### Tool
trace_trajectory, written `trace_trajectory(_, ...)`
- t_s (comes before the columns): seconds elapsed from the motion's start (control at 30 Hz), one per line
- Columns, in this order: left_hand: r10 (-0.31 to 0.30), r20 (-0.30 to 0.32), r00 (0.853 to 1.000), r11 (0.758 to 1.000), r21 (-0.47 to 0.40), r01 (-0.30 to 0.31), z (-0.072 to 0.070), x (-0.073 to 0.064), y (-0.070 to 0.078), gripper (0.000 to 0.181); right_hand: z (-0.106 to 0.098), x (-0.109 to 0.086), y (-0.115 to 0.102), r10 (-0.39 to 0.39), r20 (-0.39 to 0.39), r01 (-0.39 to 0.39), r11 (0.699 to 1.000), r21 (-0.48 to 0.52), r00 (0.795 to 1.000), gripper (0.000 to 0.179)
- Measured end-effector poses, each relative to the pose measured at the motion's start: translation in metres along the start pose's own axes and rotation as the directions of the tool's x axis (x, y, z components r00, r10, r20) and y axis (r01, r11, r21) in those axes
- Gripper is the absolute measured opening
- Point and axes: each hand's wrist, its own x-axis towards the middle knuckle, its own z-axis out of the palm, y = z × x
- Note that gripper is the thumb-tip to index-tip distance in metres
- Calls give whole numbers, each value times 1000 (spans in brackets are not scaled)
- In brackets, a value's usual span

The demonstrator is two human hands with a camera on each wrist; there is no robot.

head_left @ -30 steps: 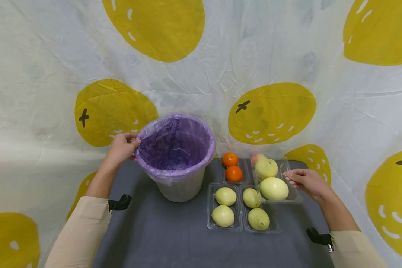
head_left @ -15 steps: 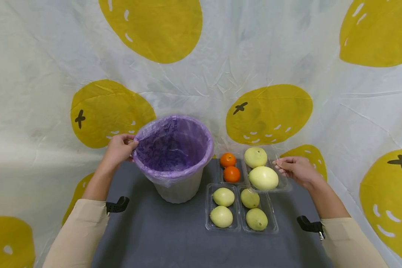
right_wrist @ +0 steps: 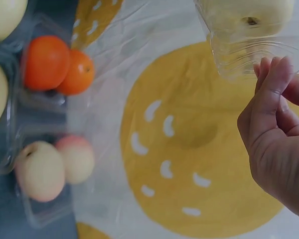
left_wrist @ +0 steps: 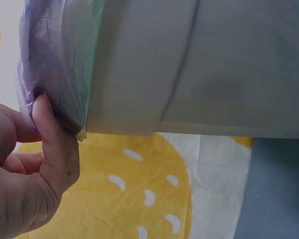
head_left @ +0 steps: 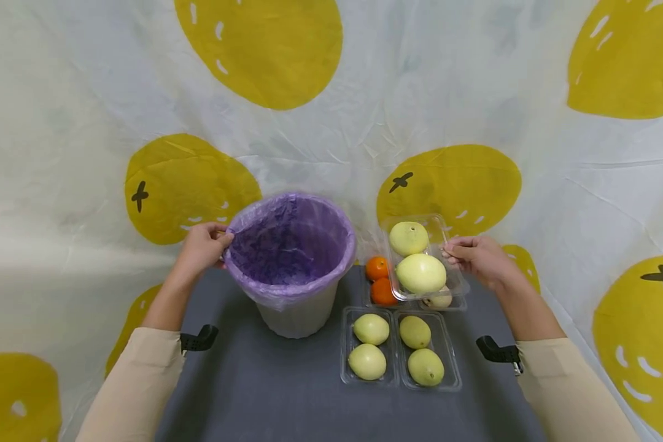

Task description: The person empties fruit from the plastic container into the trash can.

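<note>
At the left, my left hand (head_left: pixel 201 247) pinches the rim of a white bin (head_left: pixel 298 316) lined with a purple plastic bag (head_left: pixel 287 245). The left wrist view shows thumb and fingers on the folded-over bag (left_wrist: pixel 60 64). My right hand (head_left: pixel 477 258) pinches the edge of a clear plastic tray (head_left: pixel 453 285), held raised. Two pale yellow-green fruits (head_left: pixel 421 274) sit in it, melon-like in look. The raised tray partly covers a tray of peach-like fruits (right_wrist: pixel 42 172) and the two orange fruits (head_left: pixel 383 291) behind it in the head view.
Two more clear trays stand in front on the dark table (head_left: pixel 287 393), one holding a pair of yellow fruits (head_left: pixel 367 362), the other two greenish-yellow fruits (head_left: pixel 425 367). A white curtain (head_left: pixel 331 141) with yellow fruit prints hangs behind.
My right hand has lifted the tray with the two pale fruits up and to the left, exposing the greenish-yellow fruits in front. The left hand keeps its place on the bin rim.
</note>
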Motion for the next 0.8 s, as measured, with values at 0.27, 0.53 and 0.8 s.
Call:
trace_trajectory(0.27,11,-7,1000,1000,6,-11,2,2,-1,46,21,15,-30,-5,-24,5,1000,-15,1000,18)
trace_trajectory(0.53,2,-4,1000,1000,12,-2,1,3,0,47,42,32,-60,-15,-22,15,1000,-13,1000,16)
trace_trajectory(0.8,-5,0,1000,1000,1,5,0,1,-1,48,63,49,-79,-23,-8,22,997,-76,1000,36)
